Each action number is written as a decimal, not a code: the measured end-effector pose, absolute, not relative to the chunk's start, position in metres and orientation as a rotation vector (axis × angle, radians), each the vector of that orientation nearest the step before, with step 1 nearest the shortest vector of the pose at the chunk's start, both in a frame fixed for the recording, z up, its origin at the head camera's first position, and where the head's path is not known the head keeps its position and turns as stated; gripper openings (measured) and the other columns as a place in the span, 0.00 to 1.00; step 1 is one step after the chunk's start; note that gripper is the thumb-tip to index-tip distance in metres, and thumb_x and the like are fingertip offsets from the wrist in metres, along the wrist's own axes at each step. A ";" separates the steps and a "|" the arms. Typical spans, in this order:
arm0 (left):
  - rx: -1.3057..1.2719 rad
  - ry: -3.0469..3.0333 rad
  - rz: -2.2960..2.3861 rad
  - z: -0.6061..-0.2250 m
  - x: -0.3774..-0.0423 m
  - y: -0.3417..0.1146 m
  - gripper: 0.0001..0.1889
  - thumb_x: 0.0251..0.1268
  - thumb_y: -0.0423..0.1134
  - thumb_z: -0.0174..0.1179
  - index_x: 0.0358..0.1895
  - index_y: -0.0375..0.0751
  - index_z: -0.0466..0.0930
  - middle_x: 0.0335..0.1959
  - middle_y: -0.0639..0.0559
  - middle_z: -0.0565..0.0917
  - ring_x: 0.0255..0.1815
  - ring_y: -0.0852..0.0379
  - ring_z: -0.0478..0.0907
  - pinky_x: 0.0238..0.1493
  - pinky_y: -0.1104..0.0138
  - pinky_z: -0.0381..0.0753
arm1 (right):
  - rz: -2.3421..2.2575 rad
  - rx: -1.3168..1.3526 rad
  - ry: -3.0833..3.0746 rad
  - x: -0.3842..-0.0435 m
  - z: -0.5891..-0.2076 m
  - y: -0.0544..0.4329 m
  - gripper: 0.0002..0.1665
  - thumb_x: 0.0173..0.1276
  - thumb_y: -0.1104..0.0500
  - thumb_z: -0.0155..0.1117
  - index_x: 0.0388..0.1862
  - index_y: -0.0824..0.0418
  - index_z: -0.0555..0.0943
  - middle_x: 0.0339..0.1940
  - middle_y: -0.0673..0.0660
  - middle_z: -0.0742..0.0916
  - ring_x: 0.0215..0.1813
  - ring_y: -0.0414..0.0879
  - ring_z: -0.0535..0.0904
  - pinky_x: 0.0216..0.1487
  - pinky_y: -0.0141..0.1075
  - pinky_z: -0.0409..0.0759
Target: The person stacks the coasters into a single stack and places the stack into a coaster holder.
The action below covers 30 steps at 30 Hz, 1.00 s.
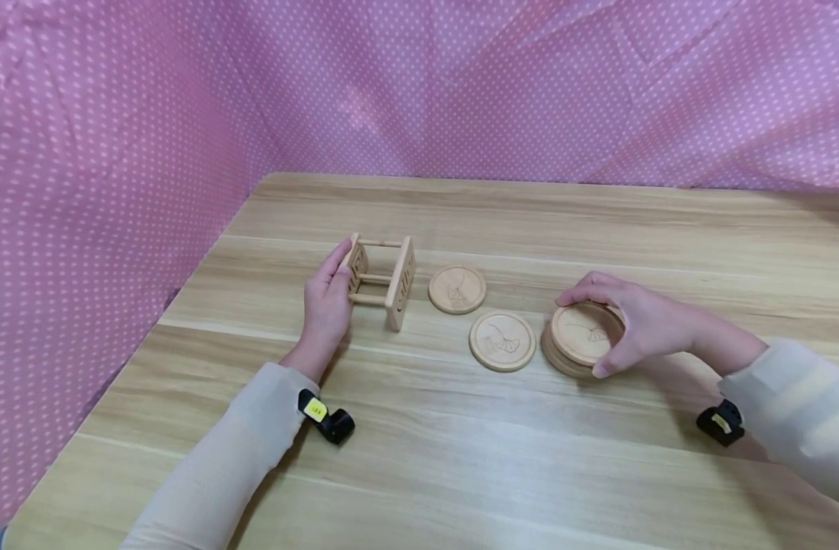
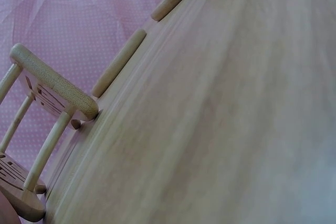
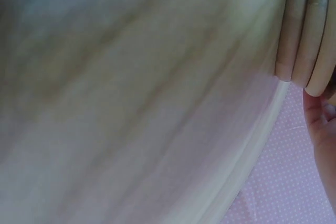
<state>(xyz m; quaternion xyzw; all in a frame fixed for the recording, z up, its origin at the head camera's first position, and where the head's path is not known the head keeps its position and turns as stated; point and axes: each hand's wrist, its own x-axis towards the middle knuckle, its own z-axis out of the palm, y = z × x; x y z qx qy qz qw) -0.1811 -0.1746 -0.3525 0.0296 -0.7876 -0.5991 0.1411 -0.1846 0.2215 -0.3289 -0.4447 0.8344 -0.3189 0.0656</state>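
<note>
1. Our left hand [image 1: 328,305] lies flat-fingered against the rack [image 1: 381,279], which is empty.
2. Our right hand [image 1: 629,321] curls round the top coaster of the stack [image 1: 576,347], tilting it.
3. Two coasters, one [image 1: 457,289] near the rack and another [image 1: 502,341], lie loose on the table [image 1: 461,458]; we judge none racked yet.

Left hand [image 1: 326,302] lies flat, apparently straight-fingered; right hand [image 1: 629,321] is curled, gripping.
</note>
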 end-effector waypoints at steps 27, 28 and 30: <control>0.103 -2.278 -1.735 -0.353 -0.182 -0.175 0.22 0.73 0.35 0.39 0.67 0.50 0.64 0.68 0.58 0.64 0.69 0.63 0.58 0.70 0.68 0.58 | -0.853 -1.301 2.539 -0.184 -0.330 0.223 0.57 0.35 0.47 0.80 0.66 0.59 0.65 0.61 0.57 0.72 0.61 0.46 0.65 0.64 0.33 0.62; 0.103 -2.277 -1.740 -0.353 -0.182 -0.175 0.22 0.73 0.35 0.39 0.67 0.50 0.64 0.68 0.58 0.64 0.69 0.63 0.58 0.69 0.69 0.58 | -0.866 -1.285 2.536 -0.183 -0.330 0.223 0.58 0.34 0.47 0.80 0.67 0.59 0.65 0.62 0.59 0.70 0.62 0.49 0.64 0.65 0.40 0.62; 0.097 -2.281 -1.740 -0.353 -0.182 -0.175 0.22 0.73 0.34 0.38 0.67 0.49 0.64 0.68 0.58 0.64 0.69 0.63 0.58 0.69 0.69 0.58 | -0.918 -1.229 2.540 -0.182 -0.328 0.221 0.60 0.34 0.50 0.81 0.68 0.59 0.63 0.64 0.62 0.68 0.64 0.55 0.61 0.64 0.54 0.61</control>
